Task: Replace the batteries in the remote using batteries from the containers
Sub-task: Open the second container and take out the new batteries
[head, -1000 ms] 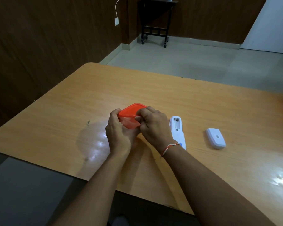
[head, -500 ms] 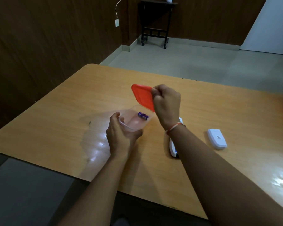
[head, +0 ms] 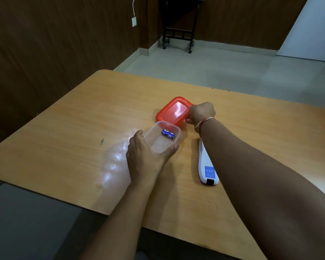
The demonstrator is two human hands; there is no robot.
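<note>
From the head view, the person leans over the wooden worktop [head: 68,147] with both hands apart; the left hand [head: 144,156] grips the near end of a clear container [head: 162,139], thumb on one side and fingers wrapped round the other, holding it open-topped; a small blue battery [head: 168,134] lies in its far end, long axis running across the box, slantwise to the left arm; I cannot tell whether there is more than one. The right hand [head: 201,114] is further out, pinching the right edge of the red lid [head: 174,111], which lies flat on the worktop, its near edge just behind the container. The white remote [head: 206,166] lies lengthwise toward the person, partly hidden beneath the right forearm. The battery sits between the two hands, nearer the left, but that hand is busy; I'd judge the right must let go of the lid and come back and leftward to pick it out.
</note>
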